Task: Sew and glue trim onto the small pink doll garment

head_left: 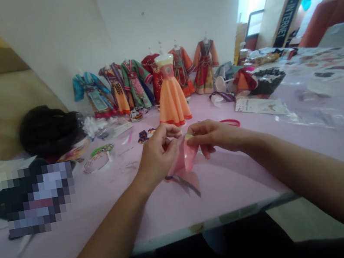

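A small piece of pink fabric [190, 157] hangs between my hands above the table, its lower end spreading into a darker edge. My right hand [215, 135] pinches it near the top, beside a pale yellowish patch. Close by on the left, my left hand [160, 152] has its fingers curled together; whatever they hold, if anything, is too small or hidden to make out. Just behind both hands stands a doll-sized dress form in an orange dress [173, 102] with a red hem and a patterned bodice.
Several doll-sized costumes [136, 84] on stands line the wall. A black bag [48, 130] sits at left, near a beaded band [96, 161]. A pink ring-shaped band [232, 122] lies behind my right hand. Plastic packets [312, 118] and a dark basket [269, 81] are at right.
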Demonstrator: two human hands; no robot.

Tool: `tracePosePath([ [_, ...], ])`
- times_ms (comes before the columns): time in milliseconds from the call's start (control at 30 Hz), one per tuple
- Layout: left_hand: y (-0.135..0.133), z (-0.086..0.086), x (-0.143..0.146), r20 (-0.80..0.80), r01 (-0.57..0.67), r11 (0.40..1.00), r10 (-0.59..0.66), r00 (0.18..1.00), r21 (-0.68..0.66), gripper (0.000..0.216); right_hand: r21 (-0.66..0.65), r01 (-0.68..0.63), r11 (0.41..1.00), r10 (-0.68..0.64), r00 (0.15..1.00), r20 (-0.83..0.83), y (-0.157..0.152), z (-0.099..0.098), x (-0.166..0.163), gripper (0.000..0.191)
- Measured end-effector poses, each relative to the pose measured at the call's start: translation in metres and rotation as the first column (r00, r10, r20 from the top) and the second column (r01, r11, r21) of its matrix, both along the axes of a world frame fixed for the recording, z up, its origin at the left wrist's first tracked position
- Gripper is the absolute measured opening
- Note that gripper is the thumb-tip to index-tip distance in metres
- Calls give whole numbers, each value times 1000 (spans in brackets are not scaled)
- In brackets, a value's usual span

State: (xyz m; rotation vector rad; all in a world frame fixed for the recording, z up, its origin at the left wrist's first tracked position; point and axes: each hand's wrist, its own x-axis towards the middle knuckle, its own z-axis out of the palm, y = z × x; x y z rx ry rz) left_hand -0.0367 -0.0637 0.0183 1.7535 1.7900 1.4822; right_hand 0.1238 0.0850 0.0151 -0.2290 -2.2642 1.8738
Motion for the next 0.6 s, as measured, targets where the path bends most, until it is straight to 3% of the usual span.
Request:
tracePosePath([
  [200,4,-1,0,297,124,990,-97,950,-72,17,31,-91,995,92,995,-43,0,2,3,31],
  [333,5,-1,0,295,92,975,-29,955,-201,19,92,-160,983,160,987,3,0,4,4,27],
  [467,4,-1,0,334,138,911,-1,943,-388,14,182,-276,944,269,961,59,0,6,4,21],
  [600,3,2,-3,330,154,879,4,944,-450,11,235,-319,918,308,948,84,0,9,4,21],
])
